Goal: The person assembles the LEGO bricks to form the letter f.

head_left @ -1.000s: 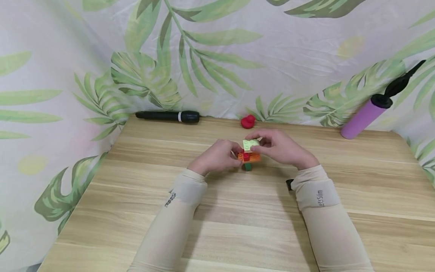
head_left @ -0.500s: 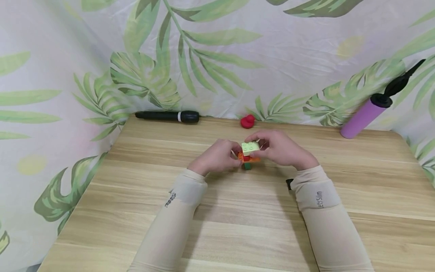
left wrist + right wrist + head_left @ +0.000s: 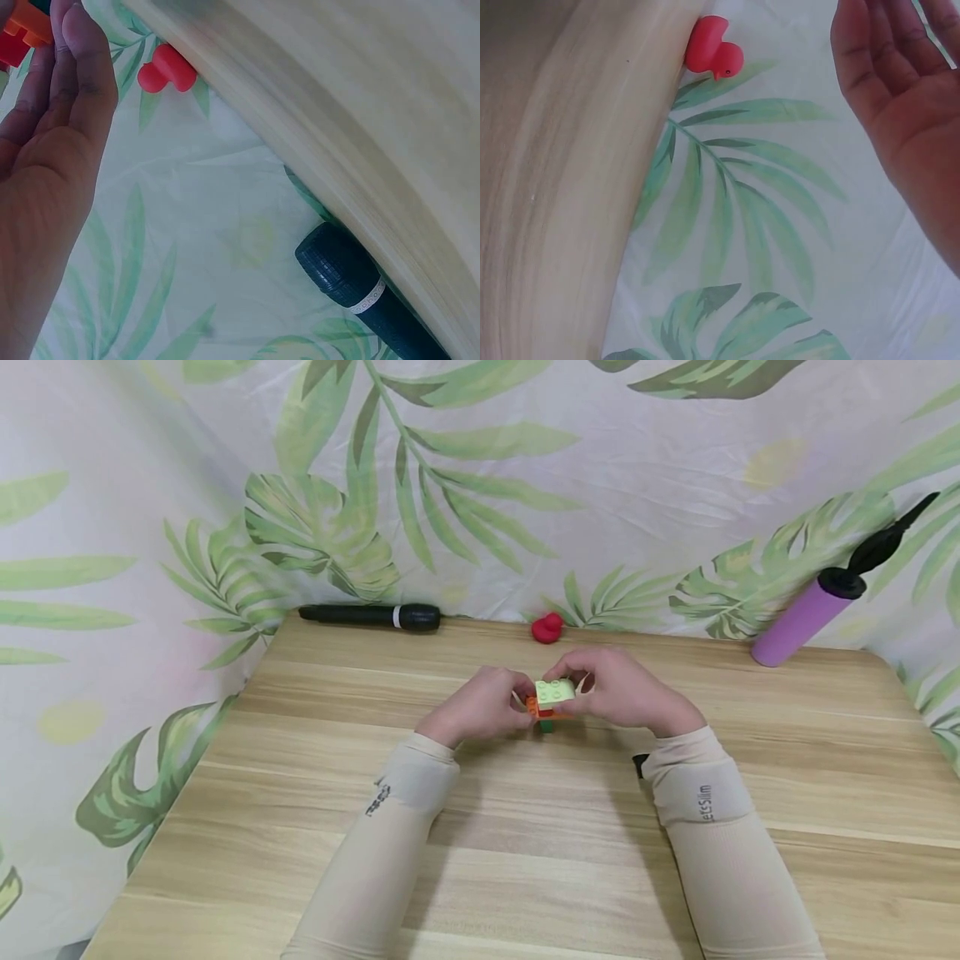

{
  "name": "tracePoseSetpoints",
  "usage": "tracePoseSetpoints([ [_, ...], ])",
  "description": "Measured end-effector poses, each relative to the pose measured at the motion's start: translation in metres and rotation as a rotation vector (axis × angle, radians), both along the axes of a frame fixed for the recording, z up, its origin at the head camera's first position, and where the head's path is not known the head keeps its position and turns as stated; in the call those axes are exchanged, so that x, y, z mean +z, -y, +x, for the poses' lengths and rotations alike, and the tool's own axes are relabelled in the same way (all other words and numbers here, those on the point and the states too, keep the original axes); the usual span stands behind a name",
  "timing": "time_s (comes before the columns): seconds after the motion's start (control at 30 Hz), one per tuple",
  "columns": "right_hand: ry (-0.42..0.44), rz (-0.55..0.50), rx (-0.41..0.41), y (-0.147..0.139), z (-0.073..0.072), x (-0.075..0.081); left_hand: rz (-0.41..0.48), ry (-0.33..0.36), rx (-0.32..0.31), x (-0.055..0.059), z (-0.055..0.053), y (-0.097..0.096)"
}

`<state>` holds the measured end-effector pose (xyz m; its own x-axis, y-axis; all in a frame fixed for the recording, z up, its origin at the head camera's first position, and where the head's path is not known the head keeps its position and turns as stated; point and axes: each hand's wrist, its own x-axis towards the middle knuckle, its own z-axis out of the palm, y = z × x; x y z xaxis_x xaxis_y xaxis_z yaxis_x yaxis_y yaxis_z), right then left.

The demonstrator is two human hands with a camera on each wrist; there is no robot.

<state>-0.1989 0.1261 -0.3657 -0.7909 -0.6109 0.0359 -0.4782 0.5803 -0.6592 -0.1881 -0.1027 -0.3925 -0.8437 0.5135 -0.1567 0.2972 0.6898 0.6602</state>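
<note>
In the head view a small stack of toy building bricks stands between my two hands. My left hand [image 3: 483, 703] pinches the orange brick [image 3: 532, 705] at its left end. My right hand [image 3: 618, 692] holds a pale yellow-green brick [image 3: 553, 694] between thumb and fingers, right over the red brick [image 3: 546, 712]. Under the orange one shows a green brick [image 3: 546, 727]. At the top left corner of the left wrist view, the orange brick [image 3: 31, 24] sticks out past the fingers. What the right hand [image 3: 907, 97] holds lies outside the right wrist view.
A red rubber duck [image 3: 547, 628] sits at the table's back edge, behind the hands. Back left lies a black microphone-shaped thing [image 3: 370, 617] with a white ring. A purple balloon pump [image 3: 801, 622] with a black nozzle leans against the leaf-patterned cloth [image 3: 480, 527] at right.
My right hand has lowered the pale yellow-green brick a little, so it covers more of the red and orange bricks. The left hand has stayed in place.
</note>
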Motion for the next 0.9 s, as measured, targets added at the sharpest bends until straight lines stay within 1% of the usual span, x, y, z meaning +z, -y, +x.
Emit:
tracePoseSetpoints([
  [0.1,-0.016,0.005,-0.004,0.0005,-0.0004,-0.001,-0.001,-0.004,0.0,-0.0002,0.0,-0.0004],
  [0.2,-0.012,0.011,-0.017,0.0001,-0.0011,-0.0019,0.001,-0.004,0.005,0.0,0.0001,-0.0008],
  [0.4,0.049,0.002,-0.036,-0.0025,-0.0018,-0.0017,0.018,-0.001,0.012,0.0001,0.0011,-0.0018],
  [0.57,0.085,-0.014,-0.032,-0.0044,-0.0031,-0.0034,0.037,0.005,0.02,-0.0007,0.0022,-0.0022],
  [0.67,0.079,-0.002,-0.028,-0.0043,-0.0039,-0.0038,0.036,0.004,0.025,-0.0013,0.0024,-0.0015],
  [0.77,0.054,0.02,-0.029,-0.0042,-0.0045,-0.0036,0.034,-0.007,0.029,-0.0009,0.0021,-0.0007],
  [0.9,0.03,0.055,-0.039,-0.0054,-0.0057,-0.0048,0.011,-0.06,0.025,0.0008,0.0008,-0.0011],
])
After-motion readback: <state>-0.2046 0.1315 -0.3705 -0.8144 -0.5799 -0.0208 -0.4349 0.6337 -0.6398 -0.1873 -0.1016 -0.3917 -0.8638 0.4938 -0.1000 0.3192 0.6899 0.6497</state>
